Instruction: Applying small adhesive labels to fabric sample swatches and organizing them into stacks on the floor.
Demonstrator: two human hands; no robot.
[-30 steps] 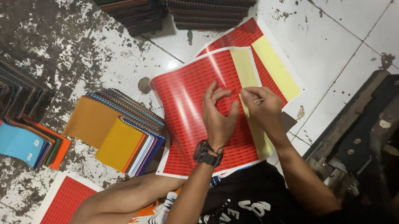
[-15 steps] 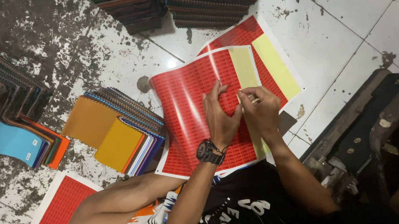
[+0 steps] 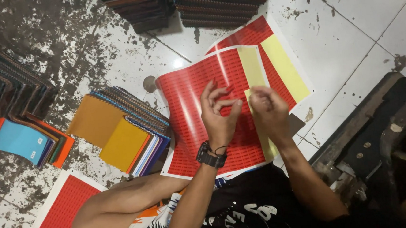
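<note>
A person sits on a stained tiled floor [image 3: 348, 34] with a red sticker sheet [image 3: 198, 109] laid flat just in front of the knees, close enough for both hands to work on it without reaching. The left hand [image 3: 219, 115], with a black watch [image 3: 210, 155] on its wrist, hovers over the middle of the sheet with fingers half curled and thumb near the forefinger, as if pinching something small; whether it holds a sticker I cannot tell. The right hand [image 3: 269, 112] is just beside it, fingers bunched narrow over the sheet's pale yellow strip [image 3: 252, 66], where the red layer is already gone. A second red sheet [image 3: 274, 53] lies underneath, poking out on the far right. To the left, a fanned pile of coloured notebooks [image 3: 119, 131] sits within arm's reach, with another fan [image 3: 21, 139] further left and dark stacks of notebooks [image 3: 182, 5] on the far side. One more red sheet [image 3: 59, 221] lies near left
</note>
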